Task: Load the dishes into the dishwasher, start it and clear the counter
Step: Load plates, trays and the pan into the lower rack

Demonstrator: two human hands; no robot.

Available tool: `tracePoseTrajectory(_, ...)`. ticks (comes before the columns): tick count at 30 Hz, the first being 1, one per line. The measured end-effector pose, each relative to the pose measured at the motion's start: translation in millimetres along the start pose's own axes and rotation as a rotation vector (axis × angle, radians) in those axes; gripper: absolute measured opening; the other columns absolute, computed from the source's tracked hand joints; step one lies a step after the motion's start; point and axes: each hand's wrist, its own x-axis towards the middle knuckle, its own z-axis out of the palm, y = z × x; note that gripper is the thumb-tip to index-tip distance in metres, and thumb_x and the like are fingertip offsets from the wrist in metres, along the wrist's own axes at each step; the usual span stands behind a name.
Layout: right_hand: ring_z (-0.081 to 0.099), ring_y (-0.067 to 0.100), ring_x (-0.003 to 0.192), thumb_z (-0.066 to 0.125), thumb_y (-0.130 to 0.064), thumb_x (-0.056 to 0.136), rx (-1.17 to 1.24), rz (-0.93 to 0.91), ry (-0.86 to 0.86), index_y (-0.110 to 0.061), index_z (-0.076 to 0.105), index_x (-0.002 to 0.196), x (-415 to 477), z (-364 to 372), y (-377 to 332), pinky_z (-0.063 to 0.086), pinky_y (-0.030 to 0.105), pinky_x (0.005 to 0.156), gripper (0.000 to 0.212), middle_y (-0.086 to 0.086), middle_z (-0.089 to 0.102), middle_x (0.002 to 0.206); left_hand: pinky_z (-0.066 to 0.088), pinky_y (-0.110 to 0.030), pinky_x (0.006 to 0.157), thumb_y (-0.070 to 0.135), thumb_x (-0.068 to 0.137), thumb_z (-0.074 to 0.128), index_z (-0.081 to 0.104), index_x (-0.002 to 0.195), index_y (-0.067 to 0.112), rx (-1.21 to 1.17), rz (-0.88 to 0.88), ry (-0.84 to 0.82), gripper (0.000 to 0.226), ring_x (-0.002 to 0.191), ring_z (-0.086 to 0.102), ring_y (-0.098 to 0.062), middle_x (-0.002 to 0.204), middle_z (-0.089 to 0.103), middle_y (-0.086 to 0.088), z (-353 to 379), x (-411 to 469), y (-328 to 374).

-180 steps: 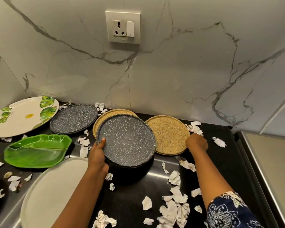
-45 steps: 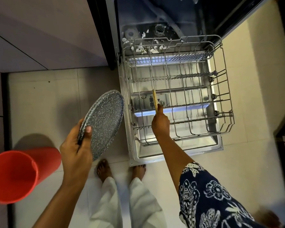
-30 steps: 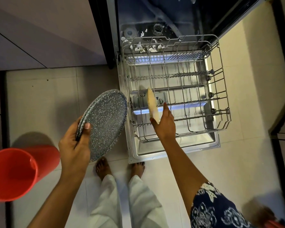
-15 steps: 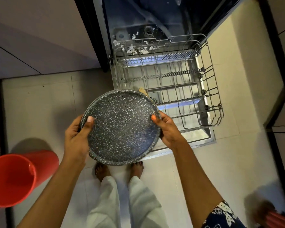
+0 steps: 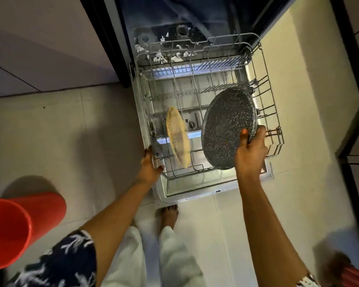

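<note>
The dishwasher's wire lower rack (image 5: 275, 121) is pulled out over the open door (image 5: 195, 194). A tan speckled plate (image 5: 177, 139) stands on edge in the rack's left half. My right hand (image 5: 250, 154) grips the rim of a dark grey speckled plate (image 5: 226, 127), thumb on its face, and holds it tilted above the rack's right half, apart from the tan plate. My left hand (image 5: 150, 164) holds the rack's front left corner, thumb inside the wire and fingers outside.
White paper scraps (image 5: 160, 56) lie at the back of the rack and on the tub floor. A red bucket (image 5: 10, 230) stands on the tiled floor at the lower left. My bare feet (image 5: 170, 212) are just in front of the door.
The grey plate passed from both hands to my right hand alone and moved right over the rack. My left hand let go and took the rack's front left corner. The tan plate stays in the rack.
</note>
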Motion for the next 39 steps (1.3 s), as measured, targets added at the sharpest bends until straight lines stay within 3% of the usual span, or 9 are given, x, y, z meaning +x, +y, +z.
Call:
tracePoseTrajectory(3, 0.058, 0.023, 0.077, 0.039, -0.019, 0.101, -0.128, 0.002, -0.024, -0.006, 0.040, 0.127, 0, 20, 12, 0.050, 0.036, 0.071, 0.029, 0.012, 0.060, 0.091, 0.011, -0.027, 0.115, 0.007, 0.087, 0.065, 0.005, 0.150, 0.006, 0.102, 0.009, -0.027, 0.087, 0.146, 0.010, -0.028, 0.159, 0.005, -0.012, 17, 16, -20)
tracePoseTrajectory(6, 0.064, 0.034, 0.079, 0.039, -0.021, 0.101, -0.217, -0.085, -0.046, -0.006, 0.040, 0.124, 4, 35, 22, 0.055, 0.047, 0.073, 0.028, 0.020, 0.065, 0.092, 0.012, -0.040, 0.119, 0.016, 0.092, 0.059, -0.011, 0.149, 0.010, 0.253, 0.000, -0.112, 0.091, 0.147, -0.001, -0.026, 0.159, -0.009, -0.006, 21, 21, -34)
tracePoseTrajectory(10, 0.063, 0.036, 0.074, 0.038, -0.020, 0.101, -0.311, -0.153, -0.115, -0.007, 0.040, 0.125, 9, 47, 30, 0.052, 0.043, 0.065, 0.028, 0.020, 0.065, 0.086, 0.017, -0.051, 0.116, 0.023, 0.093, 0.058, -0.021, 0.147, 0.019, 0.327, 0.035, -0.115, 0.096, 0.147, 0.003, -0.028, 0.160, -0.002, -0.006, 20, 17, -41)
tracePoseTrajectory(18, 0.062, 0.037, 0.076, 0.037, -0.016, 0.100, -0.366, -0.119, -0.188, -0.008, 0.039, 0.126, 14, 68, 42, 0.038, 0.032, 0.059, 0.028, 0.022, 0.065, 0.089, 0.011, -0.051, 0.117, 0.035, 0.096, 0.050, -0.027, 0.144, 0.019, 0.528, 0.007, -0.136, 0.093, 0.147, -0.004, -0.024, 0.160, -0.005, -0.005, 16, 16, -39)
tracePoseTrajectory(23, 0.061, 0.040, 0.083, 0.037, -0.010, 0.098, -0.387, -0.113, -0.292, -0.008, 0.038, 0.130, 23, 81, 42, 0.051, 0.048, 0.071, 0.032, 0.024, 0.063, 0.093, 0.007, -0.051, 0.118, 0.038, 0.096, 0.047, -0.027, 0.144, 0.018, 0.601, -0.006, -0.150, 0.091, 0.147, -0.005, -0.022, 0.160, -0.008, -0.007, 13, 12, -33)
tracePoseTrajectory(26, 0.059, 0.040, 0.091, 0.037, -0.005, 0.096, -0.436, -0.103, -0.358, -0.008, 0.036, 0.130, 29, 86, 44, 0.049, 0.052, 0.080, 0.035, 0.024, 0.062, 0.099, 0.007, -0.051, 0.118, 0.039, 0.096, 0.048, -0.029, 0.143, 0.019, 0.623, -0.020, -0.158, 0.093, 0.147, -0.007, -0.022, 0.159, -0.008, -0.008, 13, 12, -31)
tracePoseTrajectory(35, 0.062, 0.035, 0.079, 0.038, -0.016, 0.099, -0.322, -0.096, -0.299, -0.011, 0.036, 0.127, 54, 87, 74, 0.051, 0.043, 0.070, 0.029, 0.016, 0.061, 0.082, 0.003, -0.052, 0.116, 0.045, 0.094, 0.047, -0.031, 0.142, 0.019, 0.694, -0.012, -0.151, 0.095, 0.146, -0.009, -0.021, 0.159, -0.010, -0.006, 12, 14, -32)
tracePoseTrajectory(39, 0.063, 0.037, 0.084, 0.041, -0.014, 0.097, -0.329, -0.112, -0.250, -0.011, 0.037, 0.130, 49, 91, 74, 0.050, 0.042, 0.074, 0.033, 0.019, 0.066, 0.094, 0.006, -0.053, 0.116, 0.046, 0.093, 0.050, -0.026, 0.145, 0.018, 0.700, -0.004, -0.126, 0.096, 0.147, -0.004, -0.023, 0.160, -0.004, -0.005, 11, 10, -30)
